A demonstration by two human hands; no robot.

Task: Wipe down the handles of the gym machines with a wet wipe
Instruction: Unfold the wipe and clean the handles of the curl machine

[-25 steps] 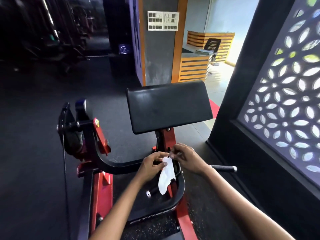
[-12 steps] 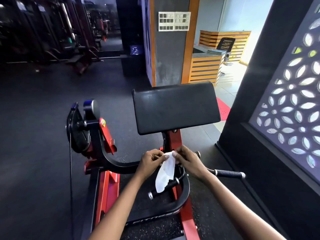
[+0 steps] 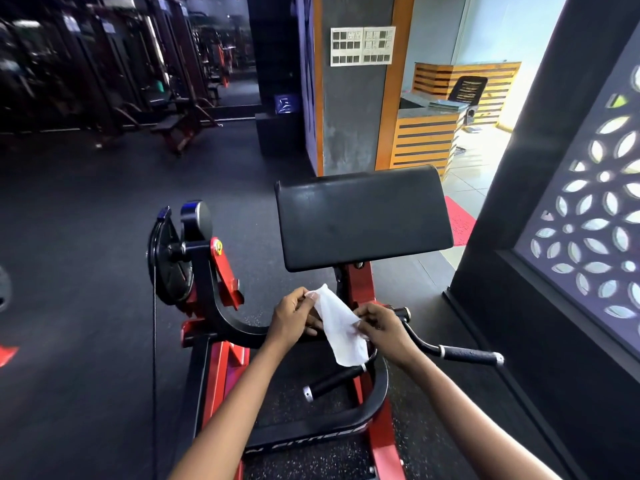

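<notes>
A white wet wipe (image 3: 341, 327) is stretched between both hands above a red and black curl machine (image 3: 221, 320). My left hand (image 3: 294, 318) pinches the wipe's upper corner. My right hand (image 3: 382, 329) pinches its right edge lower down. The wipe hangs in front of the machine's curved handle bar. One black grip (image 3: 472, 355) sticks out to the right, past my right wrist. The other black grip (image 3: 332, 379) points down and left, just below the wipe. Neither hand touches a grip.
A black arm pad (image 3: 363, 216) stands just beyond my hands. A weight plate (image 3: 169, 268) sits on the machine's left side. A dark wall with a patterned screen (image 3: 595, 223) runs close on the right. Other machines (image 3: 104, 71) stand far back left across dark rubber floor.
The two hands have drawn apart, spreading the wipe wider between them: the left hand lifted its corner, the right moved down and right. The view drew slightly closer.
</notes>
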